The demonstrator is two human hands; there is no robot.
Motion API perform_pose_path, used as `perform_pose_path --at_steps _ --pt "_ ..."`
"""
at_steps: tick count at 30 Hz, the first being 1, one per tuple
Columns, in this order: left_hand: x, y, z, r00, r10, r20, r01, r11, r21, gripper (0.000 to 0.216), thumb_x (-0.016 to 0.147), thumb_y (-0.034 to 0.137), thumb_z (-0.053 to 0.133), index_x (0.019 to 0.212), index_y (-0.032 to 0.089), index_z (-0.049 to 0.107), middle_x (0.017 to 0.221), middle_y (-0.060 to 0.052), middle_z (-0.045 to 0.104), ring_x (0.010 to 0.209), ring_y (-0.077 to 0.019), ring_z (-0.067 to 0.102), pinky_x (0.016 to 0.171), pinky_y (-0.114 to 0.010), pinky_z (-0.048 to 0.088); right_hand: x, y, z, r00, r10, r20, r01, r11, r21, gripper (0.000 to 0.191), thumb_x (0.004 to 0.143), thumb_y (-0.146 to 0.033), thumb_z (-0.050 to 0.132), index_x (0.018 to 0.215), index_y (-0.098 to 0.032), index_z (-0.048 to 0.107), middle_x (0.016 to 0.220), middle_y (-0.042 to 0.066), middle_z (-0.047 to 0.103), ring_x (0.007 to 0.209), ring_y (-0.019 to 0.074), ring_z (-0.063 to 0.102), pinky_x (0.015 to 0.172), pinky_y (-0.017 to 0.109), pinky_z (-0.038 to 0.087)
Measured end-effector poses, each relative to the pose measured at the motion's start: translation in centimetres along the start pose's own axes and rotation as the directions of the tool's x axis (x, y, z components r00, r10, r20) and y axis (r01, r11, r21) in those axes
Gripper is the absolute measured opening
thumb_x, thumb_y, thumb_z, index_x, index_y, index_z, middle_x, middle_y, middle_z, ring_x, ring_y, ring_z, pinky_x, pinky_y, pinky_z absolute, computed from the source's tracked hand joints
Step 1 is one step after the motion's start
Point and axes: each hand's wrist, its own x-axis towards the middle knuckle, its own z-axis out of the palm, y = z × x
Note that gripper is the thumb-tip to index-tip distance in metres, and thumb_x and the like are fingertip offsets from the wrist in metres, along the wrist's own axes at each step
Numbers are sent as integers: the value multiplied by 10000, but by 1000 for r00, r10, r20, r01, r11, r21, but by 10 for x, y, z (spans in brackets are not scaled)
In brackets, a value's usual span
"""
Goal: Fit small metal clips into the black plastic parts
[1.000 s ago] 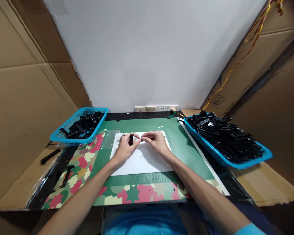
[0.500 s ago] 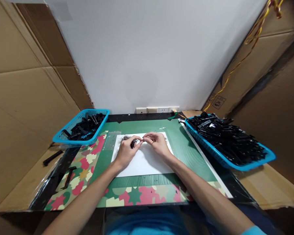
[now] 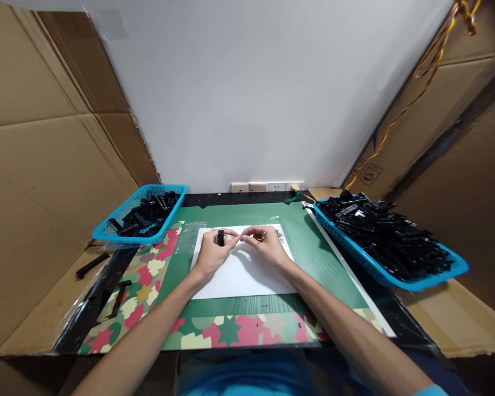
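Note:
Above a white sheet (image 3: pixel 239 278), my left hand (image 3: pixel 212 250) is curled around a small black plastic part (image 3: pixel 220 237), whose end shows between the fingers. My right hand (image 3: pixel 266 245) faces it, thumb and forefinger pinched together. The fingertips of both hands meet over the middle of the sheet. Whatever the right fingertips pinch is too small to make out. Tiny dark bits (image 3: pixel 279 233) lie scattered along the far edge of the sheet, partly hidden behind the hands.
A blue basket (image 3: pixel 103 230) of black plastic parts stands at left, and a fuller blue basket (image 3: pixel 421 285) at right. Two loose black parts (image 3: pixel 119 298) (image 3: pixel 92 265) lie at left. A clear plastic bag (image 3: pixel 188 239) lies beside the sheet. Cardboard walls (image 3: pixel 45 165) flank the table.
The black part in my left hand has turned more upright and shows more plainly between the fingers. Both hands stay fingertip to fingertip; the view has shifted slightly.

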Motion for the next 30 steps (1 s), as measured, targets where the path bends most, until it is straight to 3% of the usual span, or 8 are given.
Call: perform_pose_path --at_steps 5,8,10,12,17,19,22,30 --pt "2 2 -2 985 -156 78 167 972 -163 467 763 530 911 992 154 756 558 69 435 496 -79 342 492 -238 215 -4 -9 1 996 -47 -72 42 997 -65 221 912 -394 775 879 -184 836 806 57 761 630 151 519 585 285 399" --pt "2 4 -4 922 -288 258 369 854 -367 483 860 562 801 1157 213 645 582 84 479 444 -69 287 464 -211 196 -6 -9 0 987 -97 -129 83 991 -104 200 922 -371 764 877 -189 832 792 58 743 632 156 511 588 296 394" --pt "2 5 -7 870 -313 381 473 746 -468 459 942 599 677 1209 237 586 630 73 528 430 -63 259 466 -201 224 -7 -8 -2 980 -137 -146 117 983 -140 209 931 -383 761 881 -193 834 772 56 721 635 161 507 579 300 382" --pt "3 5 -9 847 -303 437 511 694 -508 455 978 614 623 1219 230 571 692 45 590 430 -54 283 476 -200 265 -8 -8 -4 973 -179 -148 153 973 -171 209 936 -385 762 880 -199 838 741 49 689 634 163 501 574 302 369" --pt "3 0 -9 891 -250 379 408 808 -425 589 997 712 567 1192 160 621 689 -23 679 366 -55 295 407 -210 175 -12 -11 0 963 -255 -91 232 950 -209 179 953 -372 759 908 -226 851 692 23 644 610 156 495 589 308 374" --pt "3 -1 -8 907 -219 359 349 869 -350 668 1007 765 495 1121 128 660 555 -15 622 336 -71 278 386 -220 131 -13 -13 4 958 -283 -52 268 942 -200 179 961 -377 759 904 -235 853 703 23 656 610 156 506 598 310 386" --pt "2 -1 -5 937 -162 311 253 927 -279 695 1011 785 467 977 126 687 419 33 474 333 -83 312 395 -216 174 -16 -16 12 954 -301 -2 296 940 -172 197 969 -395 759 900 -235 852 722 30 664 612 157 523 601 310 404" --pt "-3 3 2 948 -124 294 207 940 -272 661 970 802 541 872 158 651 595 13 527 444 -87 418 421 -213 267 -21 -12 22 948 -308 78 316 936 -153 129 955 -319 751 931 -236 848 723 24 659 623 157 547 599 294 416"
